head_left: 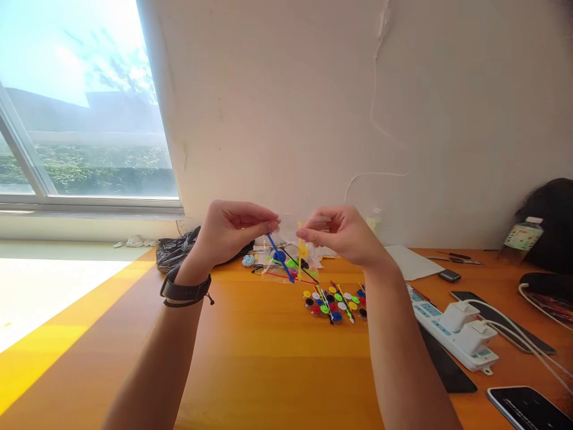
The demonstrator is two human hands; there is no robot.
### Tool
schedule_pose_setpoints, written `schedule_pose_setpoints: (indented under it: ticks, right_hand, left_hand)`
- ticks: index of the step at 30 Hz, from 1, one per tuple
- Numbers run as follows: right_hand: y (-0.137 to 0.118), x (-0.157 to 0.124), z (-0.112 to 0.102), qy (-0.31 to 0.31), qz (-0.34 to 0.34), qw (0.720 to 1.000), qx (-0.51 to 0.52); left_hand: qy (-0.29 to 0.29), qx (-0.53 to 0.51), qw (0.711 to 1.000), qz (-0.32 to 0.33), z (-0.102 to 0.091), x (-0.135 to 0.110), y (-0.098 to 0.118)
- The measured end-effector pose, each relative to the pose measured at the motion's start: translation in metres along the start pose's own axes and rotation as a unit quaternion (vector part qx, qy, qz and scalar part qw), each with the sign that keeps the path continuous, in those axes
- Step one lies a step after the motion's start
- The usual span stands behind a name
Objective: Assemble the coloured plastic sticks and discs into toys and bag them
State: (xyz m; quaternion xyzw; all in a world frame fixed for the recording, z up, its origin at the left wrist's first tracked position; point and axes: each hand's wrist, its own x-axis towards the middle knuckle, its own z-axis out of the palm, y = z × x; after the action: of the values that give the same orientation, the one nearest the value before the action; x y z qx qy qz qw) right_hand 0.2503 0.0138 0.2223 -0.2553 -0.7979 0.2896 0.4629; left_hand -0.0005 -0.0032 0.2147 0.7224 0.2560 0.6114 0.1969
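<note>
My left hand (pixel 239 230), with a dark band at its wrist, is closed in a pinch at the upper left of a clear plastic bag (pixel 289 220). My right hand (pixel 342 233) pinches the bag's other upper side. Between the hands show a blue arrow-tipped stick with a round disc (pixel 279 257) and a yellow stick with a disc (pixel 303 251); they look to be inside the bag, along with green, red and black pieces. Below, a pile of colourful discs and arrow-tipped sticks (pixel 335 303) lies on the wooden table (pixel 259 370), partly behind my right forearm.
A black plastic bag (pixel 176 249) lies behind my left wrist. To the right are a power strip (pixel 452 331) with plugged-in chargers, phones (pixel 528 409), a white sheet (pixel 416 263) and a bottle (pixel 523 236). A wall stands behind the table, with a window (pixel 85 113) at left.
</note>
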Motion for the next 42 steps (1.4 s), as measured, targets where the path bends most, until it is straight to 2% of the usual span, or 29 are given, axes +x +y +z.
schedule_pose_setpoints:
  ticks: [6, 10, 16, 22, 27, 30, 32, 36, 39, 42]
  right_hand:
    - [-0.003, -0.001, -0.004, 0.016, -0.024, 0.999, 0.027]
    - [-0.007, -0.001, 0.003, 0.020, -0.036, 0.998, 0.041]
    - [-0.003, 0.001, 0.001, 0.022, -0.016, 0.999, 0.029]
    - [0.005, 0.005, 0.000, 0.032, -0.035, 0.998, 0.044]
    - [0.018, 0.010, 0.000, 0.049, -0.036, 0.997, 0.042]
    - [0.022, 0.010, -0.003, 0.034, -0.032, 0.999, -0.009]
    - [0.019, 0.008, -0.004, 0.042, -0.051, 0.994, -0.091]
    - [0.005, 0.005, 0.006, 0.102, -0.129, 0.953, -0.254]
    - [-0.001, 0.006, 0.020, 0.069, -0.123, 0.944, -0.298]
    - [0.003, 0.009, 0.025, 0.033, -0.095, 0.948, -0.302]
  left_hand:
    - [-0.052, -0.052, 0.997, -0.028, -0.005, -0.002, 0.009]
    - [-0.093, -0.010, 0.994, -0.054, -0.002, 0.000, 0.007]
    - [-0.079, 0.031, 0.995, -0.051, -0.007, 0.003, 0.001]
    - [-0.060, 0.036, 0.997, -0.039, -0.011, 0.004, -0.001]
    - [-0.046, 0.043, 0.998, -0.022, -0.009, 0.007, -0.010]
    - [-0.050, 0.059, 0.997, -0.021, -0.008, 0.008, -0.018]
    - [-0.055, 0.070, 0.996, -0.022, -0.006, 0.008, -0.022]
    - [-0.106, 0.078, 0.990, -0.045, 0.001, 0.008, -0.026]
    - [-0.144, 0.052, 0.986, -0.071, 0.004, 0.008, -0.025]
    - [-0.164, 0.029, 0.982, -0.094, 0.001, 0.008, -0.022]
